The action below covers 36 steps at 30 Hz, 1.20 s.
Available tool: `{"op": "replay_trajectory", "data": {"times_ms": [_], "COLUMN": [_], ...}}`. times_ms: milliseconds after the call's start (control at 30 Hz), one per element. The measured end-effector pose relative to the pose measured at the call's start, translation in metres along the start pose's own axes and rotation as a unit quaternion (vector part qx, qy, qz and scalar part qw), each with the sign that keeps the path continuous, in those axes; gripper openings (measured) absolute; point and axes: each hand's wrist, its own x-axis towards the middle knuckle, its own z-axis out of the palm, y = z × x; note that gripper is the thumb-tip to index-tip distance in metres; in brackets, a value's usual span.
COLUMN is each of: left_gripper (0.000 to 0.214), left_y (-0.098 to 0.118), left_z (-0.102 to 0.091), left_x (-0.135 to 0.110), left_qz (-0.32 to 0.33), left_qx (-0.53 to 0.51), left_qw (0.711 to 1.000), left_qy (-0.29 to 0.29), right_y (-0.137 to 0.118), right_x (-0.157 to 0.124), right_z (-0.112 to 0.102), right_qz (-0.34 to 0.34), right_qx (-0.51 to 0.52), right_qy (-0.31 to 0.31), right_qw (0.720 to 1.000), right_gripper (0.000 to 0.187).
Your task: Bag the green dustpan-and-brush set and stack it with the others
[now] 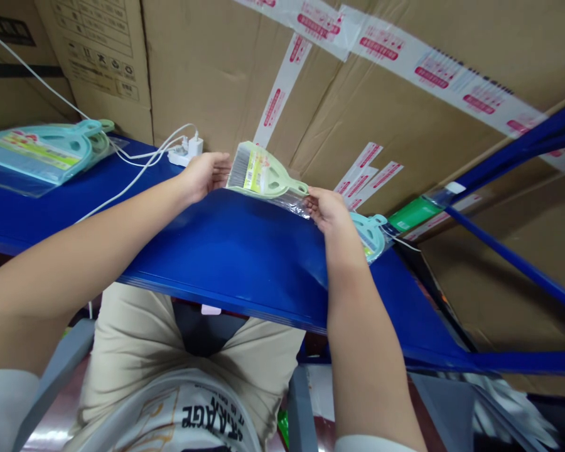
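A pale green dustpan and brush set (275, 176) in a clear plastic bag is held up above the blue tabletop, its grey bristles facing left. The handle end is pinched by my right hand (326, 207), which also touches the loose plastic. At the bristle end, my left hand (209, 174) holds the set's edge with nearly straight fingers; some fingertips are hidden. On the left lies a light blue dustpan set (42, 150) in plastic, with a green one partly under it. Another light blue set (370, 232) is partly hidden behind my right forearm.
A white power strip (181, 157) with plugs and cables sits at the back of the blue table (235, 251). Large cardboard boxes (216, 69) stand behind it. A green packet (414, 215) lies near the blue metal frame (518, 257) on the right.
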Motion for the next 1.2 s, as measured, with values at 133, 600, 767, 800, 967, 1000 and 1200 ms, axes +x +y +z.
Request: {"op": "replay_trajectory", "data": {"times_ms": [133, 600, 767, 800, 967, 1000, 1200], "left_gripper": [0.019, 0.010, 0.015, 0.017, 0.038, 0.040, 0.029], "left_y": [0.004, 0.008, 0.008, 0.007, 0.006, 0.007, 0.009], "left_z": [0.000, -0.006, -0.020, -0.022, -0.022, -0.021, -0.007], "left_x": [-0.001, 0.000, 0.014, 0.017, 0.018, 0.016, -0.003], "left_qz": [0.022, 0.031, 0.030, 0.021, -0.045, -0.056, -0.064], "left_qx": [-0.006, 0.096, 0.081, 0.068, 0.016, 0.020, 0.068], "left_qw": [0.999, 0.994, 0.996, 0.997, 0.999, 0.998, 0.996], "left_qy": [0.022, 0.033, 0.039, 0.033, -0.010, -0.016, -0.003], "right_y": [0.000, -0.004, -0.004, -0.004, -0.002, -0.002, -0.006], "right_x": [0.001, -0.004, -0.003, -0.003, 0.000, 0.000, -0.008], "right_z": [-0.001, -0.001, -0.002, -0.003, -0.005, -0.004, 0.000], "right_qz": [-0.006, -0.009, -0.001, -0.003, -0.014, -0.014, -0.005], "right_qx": [-0.001, -0.003, -0.003, -0.005, -0.008, -0.008, -0.010], "right_qy": [-0.010, -0.001, 0.008, 0.002, -0.009, -0.007, 0.001], "right_qw": [1.000, 1.000, 1.000, 1.000, 1.000, 1.000, 1.000], "right_gripper": [0.017, 0.022, 0.025, 0.024, 0.023, 0.023, 0.020]}}
